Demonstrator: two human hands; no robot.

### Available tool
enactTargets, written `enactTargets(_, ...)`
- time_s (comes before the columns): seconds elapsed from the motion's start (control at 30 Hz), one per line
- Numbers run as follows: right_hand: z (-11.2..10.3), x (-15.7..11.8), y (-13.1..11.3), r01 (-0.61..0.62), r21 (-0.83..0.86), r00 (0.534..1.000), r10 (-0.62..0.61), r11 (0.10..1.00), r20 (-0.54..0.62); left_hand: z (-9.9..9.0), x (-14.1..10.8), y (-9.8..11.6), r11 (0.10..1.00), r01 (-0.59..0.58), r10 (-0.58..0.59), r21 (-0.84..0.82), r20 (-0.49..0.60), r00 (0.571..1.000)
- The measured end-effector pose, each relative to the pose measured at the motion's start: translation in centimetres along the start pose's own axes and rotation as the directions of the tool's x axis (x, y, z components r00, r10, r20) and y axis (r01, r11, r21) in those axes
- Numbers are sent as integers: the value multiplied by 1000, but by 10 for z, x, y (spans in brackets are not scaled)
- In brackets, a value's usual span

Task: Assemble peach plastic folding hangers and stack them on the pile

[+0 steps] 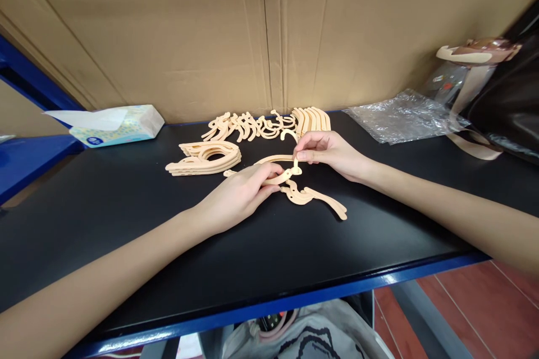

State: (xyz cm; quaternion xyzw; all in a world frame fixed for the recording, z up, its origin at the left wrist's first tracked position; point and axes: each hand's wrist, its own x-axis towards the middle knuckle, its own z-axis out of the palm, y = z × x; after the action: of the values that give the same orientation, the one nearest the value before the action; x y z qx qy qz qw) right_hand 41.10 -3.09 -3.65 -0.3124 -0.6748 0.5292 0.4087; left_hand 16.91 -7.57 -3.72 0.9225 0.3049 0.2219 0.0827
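Clock center: hook [297, 169], mid tabletop [252, 258]. Right hand [332, 151], 2 o'clock, pinching hook. Left hand [240, 193], 8 o'clock, gripping curved hanger arm [280, 178], its end at hook's foot. Loose hanger arms [301, 197] at 5 o'clock, just beside left fingertips. Stacked hanger arms [204, 167], 9 o'clock. Plastic bag [400, 118], 2 o'clock, farther out.

Fingers [310, 141] around curved cream pieces [281, 179]

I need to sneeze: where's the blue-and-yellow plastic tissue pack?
In the head view, the tissue pack lies at the black tabletop's back left, before the brown cardboard, left of the stack of curved cream plastic pieces.
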Motion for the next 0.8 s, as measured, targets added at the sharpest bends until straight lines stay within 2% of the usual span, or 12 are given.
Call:
enactTargets(0.37, -1, -1, 3, 15, -12, 998, -14, 1000, 62, -2, 0, 1, 998, -36, 36, 55, -3, 999)
enactTargets(0.5, 0, -2, 0, 35, -90, 994, -26, 995, 103, -3, 0, 2, 997, -32, 32, 65, 3, 999)
enactTargets(0.8, 3, -4, -5, 126, -234, 988, -100, 964, 120, -4, -2, 0, 997, -26, 26, 72, 5, 1000)
